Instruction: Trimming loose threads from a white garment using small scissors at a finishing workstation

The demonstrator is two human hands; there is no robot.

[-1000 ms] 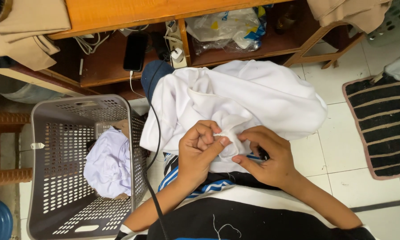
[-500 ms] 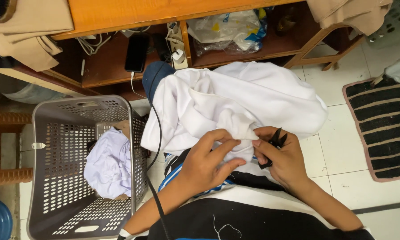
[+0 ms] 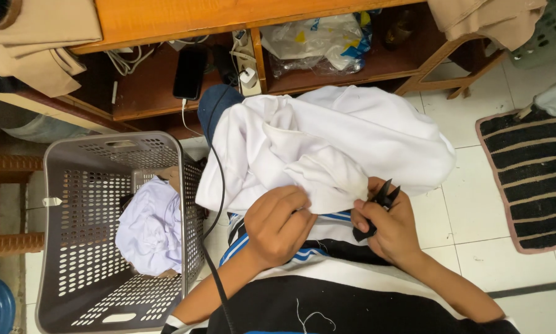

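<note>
White floor tiles (image 3: pixel 475 204) run under a wooden worktop (image 3: pixel 228 15) whose lower shelf (image 3: pixel 148 102) carries a dark phone (image 3: pixel 189 72), a white charger (image 3: pixel 248 77), tangled cables and a crumpled plastic bag (image 3: pixel 318 40). Tan cloth hangs over the worktop at both upper corners. A black rug with pale stripes (image 3: pixel 528 179) lies on the floor at the right edge. At the left stands a grey perforated basket (image 3: pixel 67 247) with a pale lilac cloth (image 3: pixel 151 226) bunched inside, and beside it part of a brown woven stool (image 3: pixel 0 210).

A white garment (image 3: pixel 333 142) is heaped over the person's lap, between the basket and the rug, covering the knees and spilling toward the shelf. The left hand (image 3: pixel 279 224) rests on its lower hem, fingers curled and pressed together around a fold of the fabric, knuckles up. The right hand (image 3: pixel 386 226) sits just beside it at the same hem, fingers closed around small black snips (image 3: pixel 377 207), whose pointed blades stand slightly apart and point up and to the right, next to the cloth edge. Whether the blades touch the fabric cannot be told. A black cable (image 3: pixel 216 204) runs from the shelf down across the lap beside the left forearm.
</note>
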